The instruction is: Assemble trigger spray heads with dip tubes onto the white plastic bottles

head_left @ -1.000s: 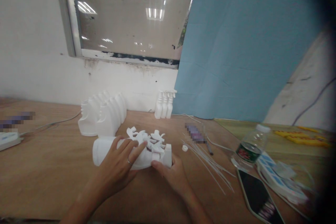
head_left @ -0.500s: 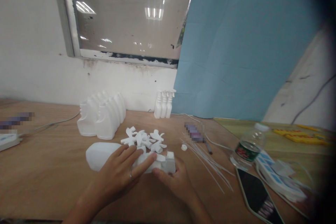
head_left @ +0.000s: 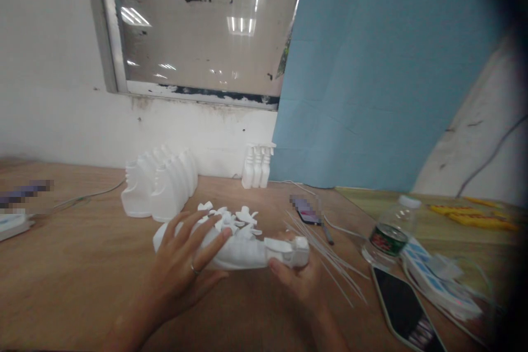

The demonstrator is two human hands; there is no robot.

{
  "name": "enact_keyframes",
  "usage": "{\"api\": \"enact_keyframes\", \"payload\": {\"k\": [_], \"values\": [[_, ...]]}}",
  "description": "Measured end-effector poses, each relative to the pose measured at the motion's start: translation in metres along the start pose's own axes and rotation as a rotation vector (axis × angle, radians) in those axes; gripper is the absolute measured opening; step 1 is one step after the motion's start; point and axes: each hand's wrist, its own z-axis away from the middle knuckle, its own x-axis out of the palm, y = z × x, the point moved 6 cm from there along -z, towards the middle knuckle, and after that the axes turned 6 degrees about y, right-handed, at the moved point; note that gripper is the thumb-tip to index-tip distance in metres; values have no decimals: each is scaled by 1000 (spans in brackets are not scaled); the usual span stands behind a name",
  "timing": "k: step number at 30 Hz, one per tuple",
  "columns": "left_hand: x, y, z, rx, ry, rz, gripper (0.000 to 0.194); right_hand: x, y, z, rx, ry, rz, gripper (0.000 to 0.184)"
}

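A white spray bottle [head_left: 241, 256] lies on its side between my hands, its trigger head toward the right. My left hand [head_left: 185, 256] is laid over the bottle's body, fingers bent across it and the thumb below. At the other end, my right hand [head_left: 303, 280] grips the trigger head from beneath, thumb in front and the other fingers mostly hidden behind. Just beyond the bottle is a loose pile of white trigger spray heads [head_left: 246, 215], partly covered by my left fingers.
White bottles without heads [head_left: 171, 192] stand in rows at the back left. Three spray bottles with heads [head_left: 258, 168] stand by the wall. Rightward lie thin white tubes [head_left: 330, 264], a water bottle [head_left: 388, 239], a phone [head_left: 406, 308] and a power strip [head_left: 441, 280].
The spray bottle has shifted right with my right hand, and its trigger head shows more. My left hand has slid slightly left along the body. The small white ring is hidden now.
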Motion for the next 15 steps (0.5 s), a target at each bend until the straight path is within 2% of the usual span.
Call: {"api": "enact_keyframes", "payload": {"k": [3, 5, 7, 9, 11, 13, 15], "values": [[-2, -19, 2, -129, -45, -5, 59, -23, 13, -9, 83, 179, -207, 23], [-4, -24, 4, -181, -35, 0, 47, -24, 22, -15, 184, 252, -398, 25], [-7, -23, 6, -195, 41, -13, 38, -8, 27, -17, 318, 220, -527, 30], [-3, -16, 8, -165, 120, -58, 34, 20, 28, -11, 476, 95, -574, 40], [8, -5, 10, -104, 162, -107, 31, 49, 26, 1, 594, -47, -590, 51], [20, 4, 11, -70, 202, -146, 30, 69, 27, 8, 640, -94, -566, 60], [28, 10, 10, -82, 230, -123, 28, 79, 36, 4, 636, -60, -489, 69]]}}
